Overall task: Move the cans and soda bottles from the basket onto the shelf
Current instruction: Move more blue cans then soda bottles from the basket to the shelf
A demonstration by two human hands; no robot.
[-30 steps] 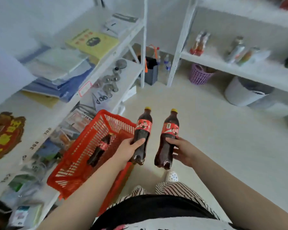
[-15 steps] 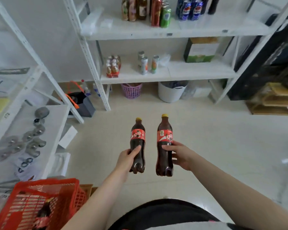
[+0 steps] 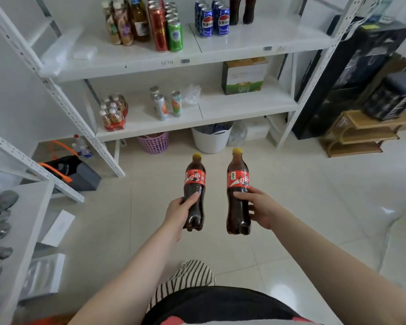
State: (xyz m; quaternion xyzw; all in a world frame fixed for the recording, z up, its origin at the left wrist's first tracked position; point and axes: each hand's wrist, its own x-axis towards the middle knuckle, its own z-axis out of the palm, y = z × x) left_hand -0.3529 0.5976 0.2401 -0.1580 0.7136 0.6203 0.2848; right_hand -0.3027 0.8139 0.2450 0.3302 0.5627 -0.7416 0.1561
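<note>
I hold two upright cola bottles with red labels and yellow caps out in front of me over the floor. My left hand point(image 3: 179, 211) grips the left cola bottle point(image 3: 194, 181) around its lower half. My right hand point(image 3: 261, 211) grips the right cola bottle point(image 3: 237, 181) the same way. Ahead stands the white shelf point(image 3: 244, 49), whose upper board carries red, green and blue cans and two dark bottles at the back. Of the red basket only a sliver point(image 3: 45, 321) shows at the bottom left edge.
The lower board holds a pack of small bottles point(image 3: 113, 113), three slim cans and a green box point(image 3: 243, 76). Under it sit a pink basket point(image 3: 154, 143) and a white bucket point(image 3: 211, 139). A second white rack point(image 3: 17, 231) runs along my left. A wooden stand point(image 3: 361, 132) is at right.
My view has swung from the basket on the left rack toward the drinks shelf, which is now closer. Both hands still carry the bottles; the basket has dropped almost out of sight.
</note>
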